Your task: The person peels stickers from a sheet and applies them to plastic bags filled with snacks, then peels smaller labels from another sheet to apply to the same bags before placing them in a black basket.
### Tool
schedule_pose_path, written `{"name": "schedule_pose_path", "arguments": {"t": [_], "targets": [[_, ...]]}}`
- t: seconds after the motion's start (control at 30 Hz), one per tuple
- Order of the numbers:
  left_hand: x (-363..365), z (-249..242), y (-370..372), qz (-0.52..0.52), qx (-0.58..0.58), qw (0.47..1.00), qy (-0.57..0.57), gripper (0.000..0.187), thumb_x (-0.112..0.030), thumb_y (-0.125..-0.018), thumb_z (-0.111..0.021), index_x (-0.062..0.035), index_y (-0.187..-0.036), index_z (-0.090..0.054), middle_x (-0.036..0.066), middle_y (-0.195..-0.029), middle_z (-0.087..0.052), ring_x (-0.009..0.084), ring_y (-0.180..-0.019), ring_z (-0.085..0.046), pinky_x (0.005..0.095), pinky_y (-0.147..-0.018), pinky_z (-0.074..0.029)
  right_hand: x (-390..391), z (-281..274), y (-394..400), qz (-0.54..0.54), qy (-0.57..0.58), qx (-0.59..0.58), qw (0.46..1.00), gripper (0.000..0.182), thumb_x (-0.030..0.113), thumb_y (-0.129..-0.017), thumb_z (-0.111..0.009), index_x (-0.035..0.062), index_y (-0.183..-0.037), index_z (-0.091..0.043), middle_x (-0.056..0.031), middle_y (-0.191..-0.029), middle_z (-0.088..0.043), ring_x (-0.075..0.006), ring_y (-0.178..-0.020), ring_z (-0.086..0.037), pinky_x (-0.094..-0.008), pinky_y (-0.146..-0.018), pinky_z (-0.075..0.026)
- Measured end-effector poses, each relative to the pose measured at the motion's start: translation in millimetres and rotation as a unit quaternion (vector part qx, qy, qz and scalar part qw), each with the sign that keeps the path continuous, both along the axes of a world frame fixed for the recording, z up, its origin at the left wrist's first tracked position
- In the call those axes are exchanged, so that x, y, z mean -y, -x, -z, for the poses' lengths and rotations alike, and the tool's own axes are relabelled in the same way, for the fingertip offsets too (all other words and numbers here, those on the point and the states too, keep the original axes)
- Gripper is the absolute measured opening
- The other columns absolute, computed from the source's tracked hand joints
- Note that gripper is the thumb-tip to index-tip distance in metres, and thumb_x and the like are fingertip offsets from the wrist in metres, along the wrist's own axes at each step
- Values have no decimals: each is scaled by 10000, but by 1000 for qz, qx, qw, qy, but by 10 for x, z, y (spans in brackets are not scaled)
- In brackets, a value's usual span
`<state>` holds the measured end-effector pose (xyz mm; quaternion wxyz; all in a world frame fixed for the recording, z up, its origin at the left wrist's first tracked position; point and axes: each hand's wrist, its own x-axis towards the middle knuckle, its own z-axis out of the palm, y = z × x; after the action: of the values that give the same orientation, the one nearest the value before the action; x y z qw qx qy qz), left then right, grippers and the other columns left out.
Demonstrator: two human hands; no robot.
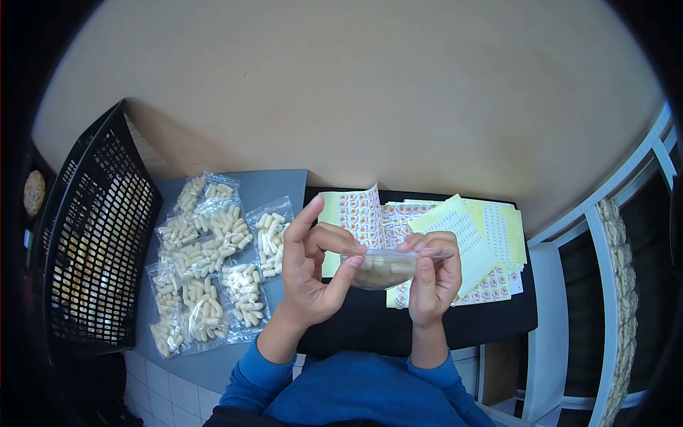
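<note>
Both of my hands hold a small clear plastic bag of pale capsules (pixel 384 270) above the black surface. My left hand (pixel 316 274) pinches the bag's top left corner between thumb and a finger, with the index finger raised. At the top right corner, my right hand (pixel 432 277) grips the bag between thumb and fingers. The bag's upper edge runs level between the two hands. Behind them lie sheets of printed round stickers (pixel 359 217) and yellow-edged label sheets (pixel 459 238), partly hidden by my right hand.
Several clear bags of capsules (pixel 206 256) lie on the grey table (pixel 274 185) at the left. Beside them a black perforated basket (pixel 99 242) stands tilted. A white frame with a woven edge (pixel 615 285) is at the right, and a beige wall (pixel 356 92) rises behind.
</note>
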<state>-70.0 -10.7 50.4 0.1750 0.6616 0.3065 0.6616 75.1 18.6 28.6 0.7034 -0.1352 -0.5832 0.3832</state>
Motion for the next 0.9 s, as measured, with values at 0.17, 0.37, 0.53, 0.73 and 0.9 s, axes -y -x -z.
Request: {"name": "schedule_pose_path", "arguments": {"t": [0.17,0.37,0.53,0.73,0.9], "targets": [[-11,30,2,-9,-43,999,-4,717,79,-725,-572,36,-1314,-165,66,-758,-551,159,-730,-548,288,-762,-447,82,-304,-142,324,-118,297,890,209,158,-696,-648,100,-870,-549,-61,-945,-532,-252,-1041,-471,-456,-1023,-118],[-24,94,-26,-14,-79,997,-11,717,78,-735,-561,24,-1317,-146,68,-770,-546,154,-759,-553,316,-785,-467,107,-261,-91,311,-103,392,860,24,191,-725,-628,198,-733,-606,71,-929,-593,-216,-1159,-397,-478,-1009,84],[-22,99,-44,9,-69,997,30,788,74,-734,-567,21,-1340,-67,79,-811,-550,145,-788,-552,300,-807,-446,100,-247,-50,319,-95,381,863,58,170,-758,-588,169,-702,-576,70,-875,-597,-215,-1133,-427,-481,-1009,74],[-23,90,-67,5,-75,995,63,817,63,-715,-587,31,-1346,-70,73,-772,-554,144,-773,-552,261,-761,-427,85,-159,-6,333,-107,374,859,96,165,-768,-576,143,-679,-549,58,-835,-588,-190,-1092,-470,-495,-1004,61],[-40,81,-78,-30,-51,997,47,758,44,-676,-615,56,-1309,-198,79,-701,-597,151,-690,-600,256,-709,-443,80,-138,17,335,-112,386,852,85,166,-768,-579,138,-693,-549,53,-836,-584,-181,-1081,-480,-496,-1004,65]]}}
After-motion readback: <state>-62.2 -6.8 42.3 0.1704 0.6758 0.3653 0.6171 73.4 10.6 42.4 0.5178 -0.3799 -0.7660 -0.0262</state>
